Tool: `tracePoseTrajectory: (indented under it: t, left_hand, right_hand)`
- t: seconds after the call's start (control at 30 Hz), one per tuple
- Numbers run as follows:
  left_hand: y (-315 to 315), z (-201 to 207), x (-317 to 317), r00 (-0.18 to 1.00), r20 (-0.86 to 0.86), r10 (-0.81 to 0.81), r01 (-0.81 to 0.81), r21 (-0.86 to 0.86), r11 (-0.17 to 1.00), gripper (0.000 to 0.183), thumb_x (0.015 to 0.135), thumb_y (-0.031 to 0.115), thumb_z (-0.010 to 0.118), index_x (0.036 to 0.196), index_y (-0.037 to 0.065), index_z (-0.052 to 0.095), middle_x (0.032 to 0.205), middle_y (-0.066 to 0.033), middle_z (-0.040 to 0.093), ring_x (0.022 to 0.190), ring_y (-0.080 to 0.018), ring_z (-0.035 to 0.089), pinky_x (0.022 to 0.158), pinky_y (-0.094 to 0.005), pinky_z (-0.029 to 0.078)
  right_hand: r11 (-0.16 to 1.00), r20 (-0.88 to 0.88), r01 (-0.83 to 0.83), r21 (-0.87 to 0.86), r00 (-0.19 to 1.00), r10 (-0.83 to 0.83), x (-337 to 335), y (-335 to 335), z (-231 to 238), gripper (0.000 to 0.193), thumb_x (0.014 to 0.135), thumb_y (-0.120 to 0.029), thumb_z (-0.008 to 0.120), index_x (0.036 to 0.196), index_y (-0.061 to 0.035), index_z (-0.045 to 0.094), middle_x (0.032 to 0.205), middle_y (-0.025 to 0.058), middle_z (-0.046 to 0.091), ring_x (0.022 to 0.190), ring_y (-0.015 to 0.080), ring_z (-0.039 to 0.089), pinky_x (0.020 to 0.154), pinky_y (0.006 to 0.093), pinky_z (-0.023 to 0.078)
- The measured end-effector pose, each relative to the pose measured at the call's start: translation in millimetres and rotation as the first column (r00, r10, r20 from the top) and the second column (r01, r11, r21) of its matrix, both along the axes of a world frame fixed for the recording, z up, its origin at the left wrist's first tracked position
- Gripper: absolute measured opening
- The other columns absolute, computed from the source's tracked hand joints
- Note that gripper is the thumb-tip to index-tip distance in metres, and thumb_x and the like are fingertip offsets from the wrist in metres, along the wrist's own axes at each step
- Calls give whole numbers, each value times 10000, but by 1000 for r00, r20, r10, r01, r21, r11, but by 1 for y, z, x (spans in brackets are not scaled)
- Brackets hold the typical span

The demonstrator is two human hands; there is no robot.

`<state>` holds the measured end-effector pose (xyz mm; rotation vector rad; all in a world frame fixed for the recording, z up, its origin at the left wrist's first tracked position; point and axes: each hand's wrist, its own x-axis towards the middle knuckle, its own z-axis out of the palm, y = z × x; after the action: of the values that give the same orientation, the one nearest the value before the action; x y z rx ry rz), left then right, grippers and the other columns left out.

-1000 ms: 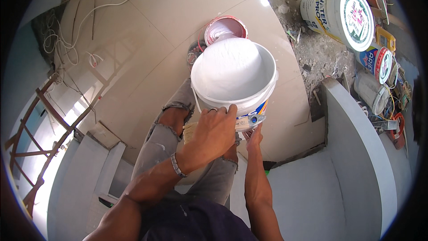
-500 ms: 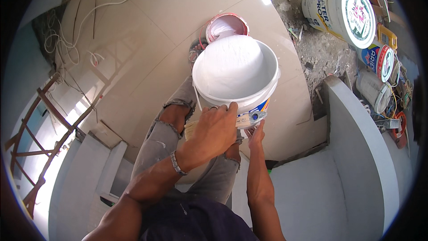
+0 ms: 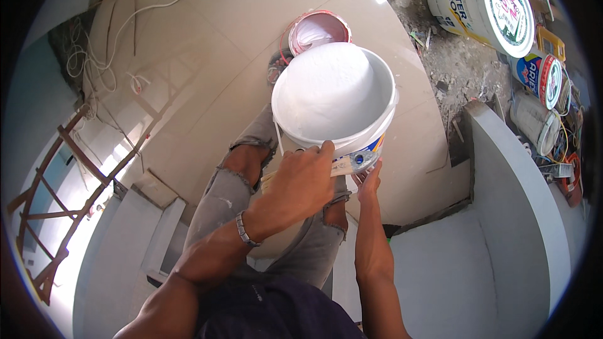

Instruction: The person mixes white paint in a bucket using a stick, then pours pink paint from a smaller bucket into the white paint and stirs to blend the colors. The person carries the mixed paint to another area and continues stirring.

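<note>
A large white bucket (image 3: 375, 130) is tilted away from me, with thick white paint (image 3: 326, 85) spread up to its far lip. Beyond that lip, a smaller red-rimmed pail (image 3: 340, 20) stands on the floor with white paint inside, partly hidden by the bucket. My left hand (image 3: 301, 179) is closed on a paintbrush (image 3: 344, 165), its pale handle sticking out to the right and its bristles to the left. Those fingers also press against the bucket's near side below the rim. My right hand (image 3: 369, 182) holds the bucket low down; some of its fingers are hidden behind the base.
Glossy tiles (image 3: 207, 44) cover the floor, with a loose white cable (image 3: 169, 5) at the left. A wooden ladder (image 3: 66, 213) leans at far left. Lidded paint buckets (image 3: 465, 9) and rubble (image 3: 461, 75) lie at right, beyond a curved-looking low wall (image 3: 515, 194).
The view has shifted slightly. The bucket stays tilted in both hands, and less of the white flow between its lip and the small pail is visible now.
</note>
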<state>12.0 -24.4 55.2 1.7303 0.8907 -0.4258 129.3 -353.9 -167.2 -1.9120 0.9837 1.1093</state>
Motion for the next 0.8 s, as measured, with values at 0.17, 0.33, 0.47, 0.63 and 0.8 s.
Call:
tracePoseTrajectory:
  t: [0.17, 0.33, 0.47, 0.63, 0.8]
  left_hand:
    - [-9, -4, 3, 1000, -11, 11, -11, -22, 1000, 222, 824, 49, 615, 974, -60, 494, 789, -301, 617, 789, -481, 621, 715, -540, 483]
    - [-16, -7, 9, 999, 3, 47, -47, -16, 999, 211, 824, 42, 614, 966, -53, 490, 793, -294, 619, 786, -483, 620, 709, -545, 476]
    - [-22, -6, 14, 998, -49, 34, -34, -13, 999, 217, 823, 51, 617, 967, -45, 486, 785, -289, 616, 782, -481, 621, 706, -544, 479]
    - [-28, -7, 23, 998, -66, 15, -15, -6, 1000, 220, 819, 68, 621, 974, -22, 493, 787, -275, 621, 774, -468, 627, 698, -550, 477]
    - [-35, -13, 27, 998, -61, -9, 10, 13, 1000, 217, 810, 69, 616, 976, -7, 499, 784, -248, 620, 757, -458, 621, 687, -534, 478]
  right_hand:
    - [999, 4, -42, 13, 999, 42, 15, -3, -10, 1094, 835, -781, 510, 1389, 152, 371, 1347, 325, 469, 1205, 361, 552, 956, 441, 535]
    - [998, 2, -50, 22, 999, 50, 29, -18, -32, 1063, 839, -774, 512, 1386, 129, 391, 1312, 316, 494, 1184, 354, 559, 956, 435, 535]
    - [996, -9, -70, 63, 997, 71, 38, -10, -33, 1050, 847, -768, 503, 1387, 126, 393, 1317, 309, 496, 1182, 352, 560, 967, 436, 531]
    - [993, -28, -53, 108, 998, 57, 52, -23, -60, 1028, 866, -760, 478, 1387, 123, 401, 1325, 287, 512, 1186, 339, 562, 983, 434, 522]
    - [996, -41, -67, 55, 997, 69, 58, -12, -70, 1004, 887, -743, 459, 1387, 126, 401, 1292, 292, 541, 1192, 340, 567, 977, 427, 530]
